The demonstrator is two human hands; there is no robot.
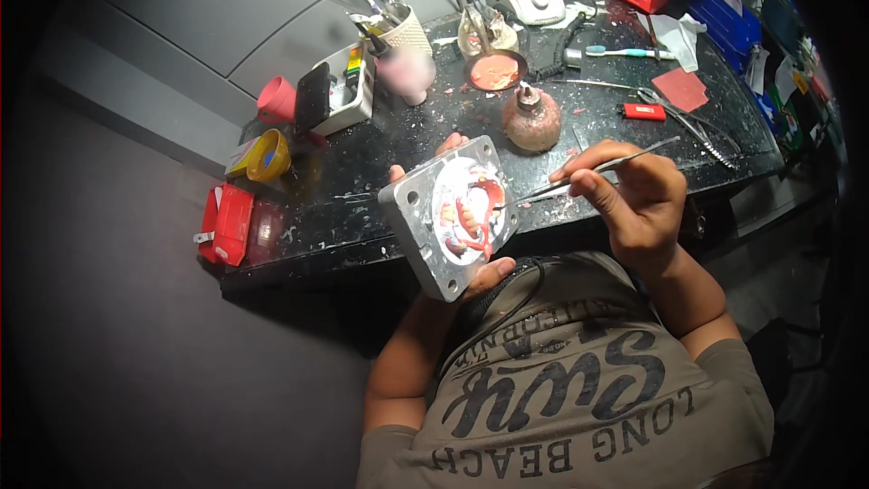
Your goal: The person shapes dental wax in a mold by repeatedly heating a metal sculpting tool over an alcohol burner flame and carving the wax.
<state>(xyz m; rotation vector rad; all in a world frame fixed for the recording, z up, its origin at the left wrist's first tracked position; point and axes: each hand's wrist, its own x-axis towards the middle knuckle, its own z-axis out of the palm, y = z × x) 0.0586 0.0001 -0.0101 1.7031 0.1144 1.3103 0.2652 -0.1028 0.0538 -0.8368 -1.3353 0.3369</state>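
My left hand (490,277) grips a grey metal dental flask half (412,234) from below and behind, thumb at its near edge, some fingers showing over the far edge. The flask is tilted toward me above the front of the bench. White plaster (450,181) fills its round middle, and a denture (469,217) with pink-red wax and teeth is set in it. In my right hand (639,204) a thin metal wax carver (650,149) is pinched between thumb and fingers. Its tip points left, close to the denture's right side; whether it touches is too fine to tell.
Just beyond the flask stands a round spirit lamp (532,127), with a pan of pink wax (496,72) behind it. A red lighter (641,111), pink wax sheet (681,90), toothbrush (625,52) and metal instruments (697,127) lie right. A white box (348,109) stands left.
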